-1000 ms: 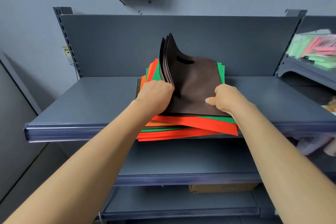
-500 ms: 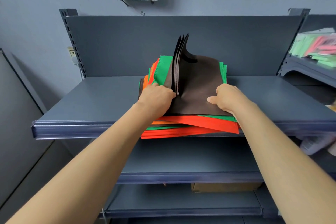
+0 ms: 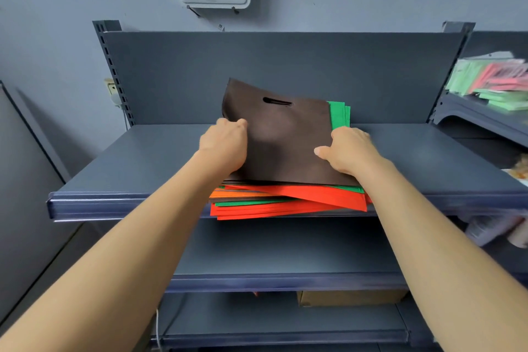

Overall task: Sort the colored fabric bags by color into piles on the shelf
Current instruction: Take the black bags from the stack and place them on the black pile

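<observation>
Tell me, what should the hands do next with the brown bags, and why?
Probably lift the brown bags off and lay them on the shelf beside the pile. The left hand and right hand grip their edges, and that pile mixes red, green and orange.

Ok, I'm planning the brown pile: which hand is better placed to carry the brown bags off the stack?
Left, probably. The left hand grips the brown bags at their raised left edge, beside bare shelf; the right hand holds their flat right edge.
</observation>
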Demonstrator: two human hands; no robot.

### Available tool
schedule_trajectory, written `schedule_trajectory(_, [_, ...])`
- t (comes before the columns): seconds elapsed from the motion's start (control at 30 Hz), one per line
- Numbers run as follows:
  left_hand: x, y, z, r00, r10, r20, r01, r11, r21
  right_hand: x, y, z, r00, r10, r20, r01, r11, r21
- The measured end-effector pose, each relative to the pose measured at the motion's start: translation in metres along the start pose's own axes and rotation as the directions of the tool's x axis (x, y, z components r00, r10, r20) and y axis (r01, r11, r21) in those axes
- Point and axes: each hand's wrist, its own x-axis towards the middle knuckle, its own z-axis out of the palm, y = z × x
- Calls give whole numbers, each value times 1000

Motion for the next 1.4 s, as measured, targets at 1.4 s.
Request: schedule_trajectory(1.4, [-371, -136, -64, 385, -745, -544, 758, 592, -274, -237, -242, 36, 449, -770, -453, 851, 213, 480])
